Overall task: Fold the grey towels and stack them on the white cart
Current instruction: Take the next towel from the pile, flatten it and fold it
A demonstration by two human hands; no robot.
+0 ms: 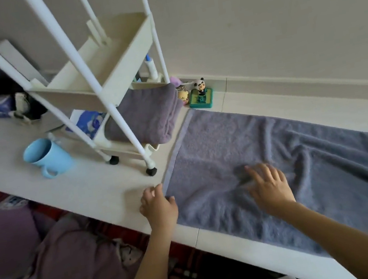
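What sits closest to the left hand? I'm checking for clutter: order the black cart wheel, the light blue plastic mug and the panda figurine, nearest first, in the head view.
From the left hand:
1. Black cart wheel, just above it.
2. Light blue plastic mug, to its left.
3. Panda figurine, by the wall.

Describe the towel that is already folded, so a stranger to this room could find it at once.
Start at the white cart standing on the pale counter against the wall. On its lowest shelf lies the folded towel, a thick purplish-grey bundle. Unlike the spread towel lying flat to its right under the hands, it is compact and layered.
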